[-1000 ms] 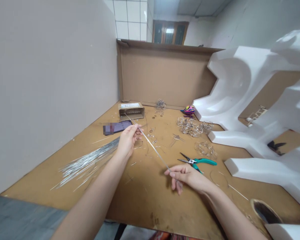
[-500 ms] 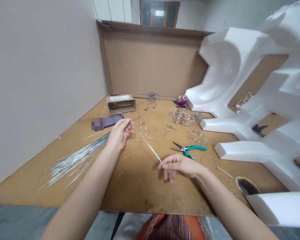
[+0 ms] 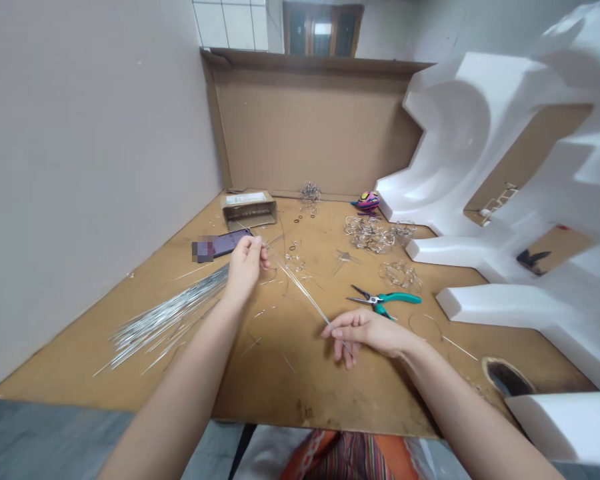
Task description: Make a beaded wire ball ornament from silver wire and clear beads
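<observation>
Head view: your left hand (image 3: 247, 268) and right hand (image 3: 367, 335) pinch a thin silver wire (image 3: 303, 294) in closed fingers (teal-handled pliers (image 3: 397, 299) lie nearby).

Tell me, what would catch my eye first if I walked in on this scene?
Two bare hands, the left hand and the right hand, hold a long thin silver wire above a tan work board. To their left a sheaf of silver wires fans across the board, while a big white moulded foam piece rises along its right side. Teal-handled pliers and tangled wire loops lie nearby.
</observation>
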{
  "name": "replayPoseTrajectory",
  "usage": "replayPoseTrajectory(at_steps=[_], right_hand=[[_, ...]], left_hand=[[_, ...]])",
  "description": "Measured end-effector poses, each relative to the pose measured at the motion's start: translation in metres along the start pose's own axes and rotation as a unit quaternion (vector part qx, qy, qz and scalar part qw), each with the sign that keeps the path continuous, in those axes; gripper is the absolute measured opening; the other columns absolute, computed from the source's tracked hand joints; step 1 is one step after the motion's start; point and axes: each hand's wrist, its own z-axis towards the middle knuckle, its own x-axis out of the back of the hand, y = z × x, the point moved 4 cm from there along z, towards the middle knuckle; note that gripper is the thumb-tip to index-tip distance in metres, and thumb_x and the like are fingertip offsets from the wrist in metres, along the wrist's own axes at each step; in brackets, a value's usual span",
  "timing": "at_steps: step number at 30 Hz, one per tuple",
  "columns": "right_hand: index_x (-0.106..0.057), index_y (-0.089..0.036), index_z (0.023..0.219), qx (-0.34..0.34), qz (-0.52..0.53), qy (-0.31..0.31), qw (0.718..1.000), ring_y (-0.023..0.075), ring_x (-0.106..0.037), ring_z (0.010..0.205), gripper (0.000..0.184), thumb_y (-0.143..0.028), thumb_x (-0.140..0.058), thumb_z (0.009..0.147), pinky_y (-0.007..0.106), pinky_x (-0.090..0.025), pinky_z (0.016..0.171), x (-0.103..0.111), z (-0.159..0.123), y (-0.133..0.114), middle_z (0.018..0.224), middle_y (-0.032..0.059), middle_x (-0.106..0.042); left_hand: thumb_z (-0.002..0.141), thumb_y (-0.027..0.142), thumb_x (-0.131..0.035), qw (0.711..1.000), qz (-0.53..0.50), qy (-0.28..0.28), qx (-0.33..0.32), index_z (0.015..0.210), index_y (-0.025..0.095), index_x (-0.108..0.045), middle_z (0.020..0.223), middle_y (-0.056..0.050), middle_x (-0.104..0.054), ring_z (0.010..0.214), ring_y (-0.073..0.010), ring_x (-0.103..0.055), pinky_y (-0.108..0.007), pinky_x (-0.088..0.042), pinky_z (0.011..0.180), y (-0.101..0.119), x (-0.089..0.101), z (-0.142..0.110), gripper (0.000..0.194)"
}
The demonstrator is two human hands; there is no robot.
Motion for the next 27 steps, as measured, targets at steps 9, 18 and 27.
replayPoseTrajectory(at_steps=[9,18,27], right_hand=[[-0.061,-0.011,0.098,0.016,0.028,0.072,0.997,0.0119,-0.062,0.051,0.036,-0.04,-0.061,0.076,0.02,-0.042,0.044,0.0081,-0.0006,-0.002,0.075,0.008,-0.069],[-0.061,-0.011,0.098,0.013,0.024,0.064,0.998,0.0123,-0.063,0.051,0.037,-0.04,-0.061,0.076,0.02,-0.042,0.044,0.0073,-0.0002,-0.0028,0.076,0.0086,-0.069],[-0.062,-0.011,0.098,0.002,0.003,0.064,0.998,0.0122,-0.063,0.051,0.038,-0.041,-0.062,0.075,0.019,-0.041,0.044,0.0055,-0.001,-0.003,0.074,0.0082,-0.069]], left_hand=[[0.076,0.033,-0.057,0.997,-0.061,0.019,0.031,0.074,0.017,-0.049,0.057,0.003,-0.057,0.042,-0.0076,-0.053,-0.016,-0.042,0.039,0.0003,0.0039,0.0027,0.018],[0.072,0.029,-0.063,0.994,-0.097,0.005,0.048,0.073,0.015,-0.05,0.068,0.001,-0.061,0.047,-0.0069,-0.057,-0.016,-0.046,0.043,0.0032,0.0025,0.0018,0.019],[0.069,0.027,-0.067,0.987,-0.143,-0.003,0.075,0.08,0.015,-0.055,0.064,0.002,-0.06,0.048,-0.0063,-0.057,-0.015,-0.048,0.046,-0.0027,0.0043,0.0036,0.02]])
